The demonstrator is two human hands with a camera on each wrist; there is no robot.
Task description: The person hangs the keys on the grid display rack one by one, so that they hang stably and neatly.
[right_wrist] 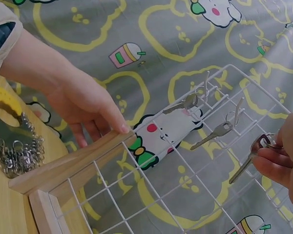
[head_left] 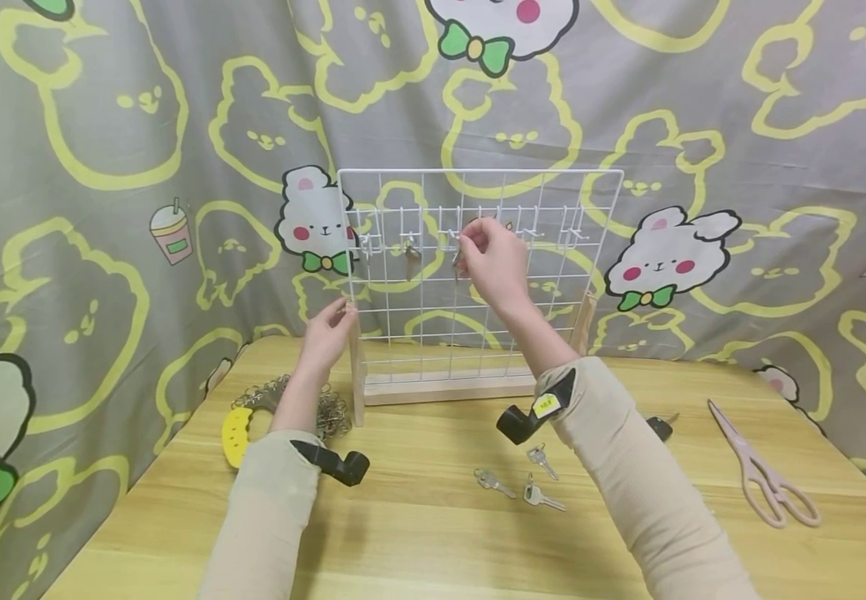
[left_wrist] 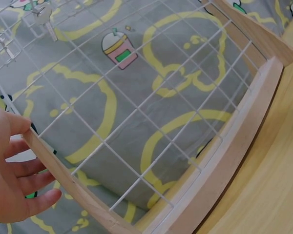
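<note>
Right hand (head_left: 496, 257) pinches key (right_wrist: 245, 163) by its head at the rack (head_left: 448, 387), leaving blade clear. Left hand (head_left: 325, 336) relaxed open, thumb on post (left_wrist: 68, 178), likely steadying. Two hung keys (right_wrist: 214, 135) left of it.

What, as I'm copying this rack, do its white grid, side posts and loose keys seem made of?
White grid: probably coated metal wire; thin, smooth bars. Side posts: seemingly bare wood; pale, matt, faintly grained. Loose keys: likely metal, given their silvery sheen.
</note>
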